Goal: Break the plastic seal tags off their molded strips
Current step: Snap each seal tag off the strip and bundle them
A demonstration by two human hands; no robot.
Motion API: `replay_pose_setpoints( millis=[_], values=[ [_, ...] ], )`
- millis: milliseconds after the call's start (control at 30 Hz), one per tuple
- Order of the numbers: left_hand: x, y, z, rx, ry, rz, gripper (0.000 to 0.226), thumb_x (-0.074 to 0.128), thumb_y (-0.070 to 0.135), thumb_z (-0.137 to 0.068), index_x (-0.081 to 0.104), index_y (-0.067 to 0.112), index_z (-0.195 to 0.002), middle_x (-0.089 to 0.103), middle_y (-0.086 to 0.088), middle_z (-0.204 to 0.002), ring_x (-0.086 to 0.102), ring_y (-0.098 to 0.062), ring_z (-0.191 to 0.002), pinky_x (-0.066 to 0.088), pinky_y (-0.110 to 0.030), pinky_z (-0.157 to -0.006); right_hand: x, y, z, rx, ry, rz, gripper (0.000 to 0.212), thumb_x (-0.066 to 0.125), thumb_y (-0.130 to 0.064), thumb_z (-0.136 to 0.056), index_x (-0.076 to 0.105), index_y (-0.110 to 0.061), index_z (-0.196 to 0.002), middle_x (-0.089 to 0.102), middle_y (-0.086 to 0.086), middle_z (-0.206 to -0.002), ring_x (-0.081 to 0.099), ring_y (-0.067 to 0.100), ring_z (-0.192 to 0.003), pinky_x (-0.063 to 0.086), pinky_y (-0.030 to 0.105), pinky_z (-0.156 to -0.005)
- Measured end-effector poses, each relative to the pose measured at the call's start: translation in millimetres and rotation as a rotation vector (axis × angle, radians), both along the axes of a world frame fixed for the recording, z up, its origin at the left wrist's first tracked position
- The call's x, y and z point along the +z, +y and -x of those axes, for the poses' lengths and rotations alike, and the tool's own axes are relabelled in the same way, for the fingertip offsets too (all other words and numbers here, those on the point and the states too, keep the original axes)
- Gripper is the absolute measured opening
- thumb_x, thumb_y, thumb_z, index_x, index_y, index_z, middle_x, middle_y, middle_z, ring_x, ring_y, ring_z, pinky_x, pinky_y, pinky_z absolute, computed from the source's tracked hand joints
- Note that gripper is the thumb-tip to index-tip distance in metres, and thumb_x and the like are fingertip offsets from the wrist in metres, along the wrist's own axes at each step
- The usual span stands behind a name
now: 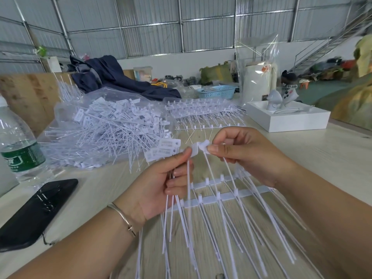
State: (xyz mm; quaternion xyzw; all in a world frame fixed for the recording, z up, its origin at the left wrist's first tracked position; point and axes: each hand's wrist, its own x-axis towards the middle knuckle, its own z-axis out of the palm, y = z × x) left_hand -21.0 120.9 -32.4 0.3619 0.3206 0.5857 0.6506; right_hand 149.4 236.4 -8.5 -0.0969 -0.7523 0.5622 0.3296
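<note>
Nearest the camera, the long thin tails of the seal tags [201, 234] hung down toward the person, fanning below the molded strips [221, 195]. Above the molded strips, the left hand [161, 190] pinched 1 flat tag head [194, 151] between thumb and forefinger, with several loose tails gathered in its curled fingers. The right hand [239, 154] pinched the neighbouring tag head [204, 147], the 2 heads touching. To break them cleanly, a short twist at the joint, gripped close on both sides, would probably serve better than a pull. The tags' long axes ran from the heads down toward the camera. Left of the strips lay a heap of separated tags [104, 129] on the tabletop [322, 158].
</note>
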Motion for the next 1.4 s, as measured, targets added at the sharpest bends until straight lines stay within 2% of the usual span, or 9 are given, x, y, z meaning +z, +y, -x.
replay_pose_setpoints(
  millis=[300, 500, 600, 767, 900, 1033, 1200, 1333, 1400],
  values=[
    [2, 0, -6, 0.168, 0.184, -0.03, 0.019, 0.071, 0.025, -0.082, 0.068, 0.018, -0.064, 0.032, 0.009, -0.053, 0.024, 0.0, -0.038, 0.017, -0.012, -0.032, -4, 3, 1, -0.071, -0.008, 0.002, 0.028, 0.08, -0.03, -0.061, 0.065, -0.009, -0.074, 0.046, 0.012, -0.062, 0.039, 0.011, -0.052, 0.033, 0.016, -0.051],
    [3, 0, -1, 0.148, 0.172, -0.014, 0.023, 0.071, 0.013, -0.071, 0.052, 0.016, -0.06, 0.026, 0.007, -0.055, 0.022, -0.003, -0.038, 0.02, -0.014, -0.031, -4, 2, 4, -0.083, -0.003, 0.034, 0.033, 0.077, -0.025, -0.071, 0.06, 0.003, -0.07, 0.042, 0.004, -0.054, 0.038, 0.007, -0.047, 0.034, 0.014, -0.049],
    [5, 0, 1, 0.096, 0.149, -0.001, 0.024, 0.066, 0.012, -0.07, 0.045, 0.016, -0.059, 0.029, 0.005, -0.055, 0.024, -0.003, -0.037, 0.022, -0.014, -0.031, -3, 6, 1, -0.147, 0.011, 0.054, 0.029, 0.069, -0.016, -0.081, 0.056, -0.007, -0.057, 0.039, -0.002, -0.048, 0.037, 0.006, -0.043, 0.034, 0.012, -0.047],
    [1, 0, -3, 0.135, 0.127, 0.067, 0.019, 0.062, 0.028, -0.084, 0.048, 0.018, -0.08, 0.035, 0.005, -0.058, 0.031, -0.004, -0.039, 0.028, -0.014, -0.035, -1, 6, 0, -0.196, 0.005, 0.033, 0.017, 0.061, -0.013, -0.076, 0.056, 0.003, -0.07, 0.042, 0.008, -0.056, 0.04, 0.01, -0.049, 0.032, 0.018, -0.049],
    [0, 0, -4, 0.149, 0.153, 0.027, 0.024, 0.077, 0.019, -0.075, 0.053, 0.017, -0.075, 0.026, 0.007, -0.055, 0.025, -0.002, -0.04, 0.027, -0.013, -0.037, -1, -3, 2, -0.241, -0.038, -0.108, 0.014, 0.051, -0.015, -0.065, 0.06, -0.008, -0.073, 0.05, -0.002, -0.055, 0.041, 0.012, -0.055, 0.032, 0.017, -0.05],
    [3, -3, -3, 0.141, 0.213, 0.005, 0.021, 0.075, 0.007, -0.073, 0.062, 0.018, -0.059, 0.028, 0.01, -0.05, 0.023, 0.0, -0.039, 0.022, -0.01, -0.034, -2, -7, 3, -0.249, -0.018, -0.221, 0.015, 0.053, -0.012, -0.068, 0.06, -0.007, -0.081, 0.05, 0.011, -0.067, 0.04, 0.012, -0.056, 0.032, 0.019, -0.054],
    [2, 0, -7, 0.242, 0.29, -0.014, 0.028, 0.089, 0.013, -0.062, 0.061, 0.018, -0.062, 0.013, 0.005, -0.061, 0.017, -0.002, -0.038, 0.018, -0.012, -0.032, -5, -11, 4, -0.206, -0.052, -0.293, 0.006, 0.063, -0.006, -0.079, 0.062, -0.008, -0.085, 0.055, 0.023, -0.075, 0.043, 0.017, -0.062, 0.035, 0.029, -0.06],
    [2, 0, -6, 0.318, 0.304, -0.017, 0.021, 0.079, 0.024, -0.063, 0.062, 0.018, -0.052, 0.02, 0.01, -0.049, 0.016, -0.003, -0.038, 0.016, -0.013, -0.033, -7, -9, 6, -0.192, -0.071, -0.323, 0.01, 0.064, 0.002, -0.086, 0.064, -0.007, -0.088, 0.059, 0.016, -0.076, 0.049, 0.026, -0.067, 0.04, 0.035, -0.067],
    [0, 0, -5, 0.353, 0.304, -0.012, 0.024, 0.078, 0.024, -0.063, 0.057, 0.019, -0.054, 0.021, 0.009, -0.048, 0.017, -0.003, -0.037, 0.017, -0.014, -0.033, -7, -8, 4, -0.255, -0.122, -0.54, 0.007, 0.064, -0.005, -0.088, 0.064, -0.011, -0.09, 0.062, 0.004, -0.077, 0.055, 0.023, -0.066, 0.046, 0.034, -0.068]
  ],
)
